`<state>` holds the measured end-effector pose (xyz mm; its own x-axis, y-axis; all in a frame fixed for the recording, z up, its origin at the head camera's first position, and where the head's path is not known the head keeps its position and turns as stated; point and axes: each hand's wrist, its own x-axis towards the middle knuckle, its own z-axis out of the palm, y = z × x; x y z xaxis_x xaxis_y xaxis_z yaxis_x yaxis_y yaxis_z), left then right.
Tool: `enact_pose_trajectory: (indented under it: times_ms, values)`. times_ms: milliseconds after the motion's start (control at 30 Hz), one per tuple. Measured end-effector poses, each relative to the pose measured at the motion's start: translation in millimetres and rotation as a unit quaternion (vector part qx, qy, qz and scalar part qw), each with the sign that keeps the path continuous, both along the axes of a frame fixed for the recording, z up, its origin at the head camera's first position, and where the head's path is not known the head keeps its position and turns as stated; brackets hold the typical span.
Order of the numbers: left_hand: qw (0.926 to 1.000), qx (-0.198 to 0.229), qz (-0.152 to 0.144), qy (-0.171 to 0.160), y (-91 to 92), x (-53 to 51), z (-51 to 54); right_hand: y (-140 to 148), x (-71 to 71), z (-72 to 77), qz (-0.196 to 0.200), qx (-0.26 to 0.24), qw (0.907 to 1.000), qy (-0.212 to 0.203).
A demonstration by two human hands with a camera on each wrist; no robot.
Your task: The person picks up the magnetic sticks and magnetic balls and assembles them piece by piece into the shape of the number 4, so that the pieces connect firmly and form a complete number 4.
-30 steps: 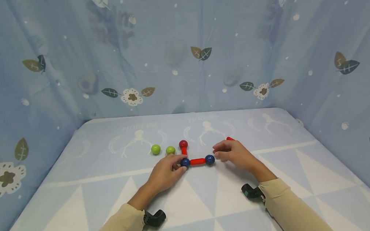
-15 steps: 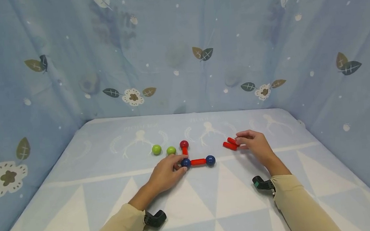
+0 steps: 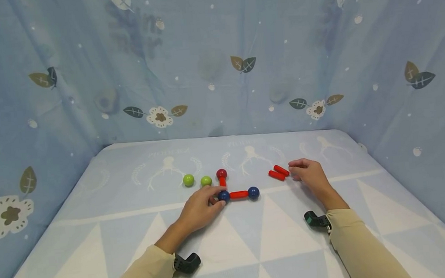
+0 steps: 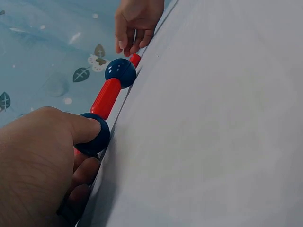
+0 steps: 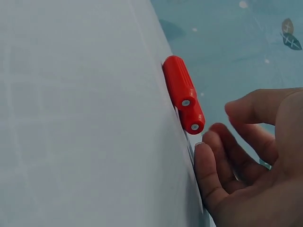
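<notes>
My left hand point(image 3: 200, 208) pinches a blue ball point(image 4: 97, 137) between thumb and fingers. From that ball a red magnetic rod point(image 3: 239, 194) runs right to a second blue ball point(image 3: 253, 193). Another red rod point(image 3: 222, 182) reaches back from the held ball to a red ball point(image 3: 221, 173). On the right, my right hand point(image 3: 312, 179) holds nothing, its fingers loosely bent. Just left of its fingertips lie two loose red rods, a nearer rod point(image 3: 277, 175) and a farther rod point(image 3: 281, 170); the right wrist view shows metal-tipped rod ends point(image 5: 185, 102).
Two green balls, one farther left point(image 3: 188, 180) and one point(image 3: 206, 181) by the red ball, lie behind my left hand. The table point(image 3: 255, 242) has a patterned cloth, and a blue curtain point(image 3: 216, 69) hangs behind and at both sides.
My right hand has moved right, from beside the right blue ball to the loose rods, uncovering them, then slightly away from them. My left hand stays on its ball.
</notes>
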<state>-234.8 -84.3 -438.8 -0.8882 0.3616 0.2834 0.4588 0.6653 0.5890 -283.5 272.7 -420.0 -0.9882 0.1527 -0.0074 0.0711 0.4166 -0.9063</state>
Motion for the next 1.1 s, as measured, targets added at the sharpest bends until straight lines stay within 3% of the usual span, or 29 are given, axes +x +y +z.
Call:
enact_pose_trajectory:
  times_ms: [300, 533, 933, 1100]
  values:
    - [0.9999, 0.008, 0.004, -0.006, -1.3, 1.6, 2.1, -2.8, -6.6, -3.6, 0.041, 0.070, 0.9962, -0.031]
    - [0.9999, 0.013, 0.003, -0.005, 0.2, 0.2, -0.5, -4.3, -7.5, -2.8, 0.045, 0.131, 0.9903, -0.007]
    - [0.9998, 0.019, -0.002, 0.004, 1.3, 1.0, 0.1, -3.5, -7.5, -2.9, 0.056, 0.182, 0.9808, 0.041]
    - [0.9998, 0.018, -0.002, 0.003, 0.7, 0.5, -0.8, -4.5, -8.2, -5.3, 0.046, 0.200, 0.9784, 0.029]
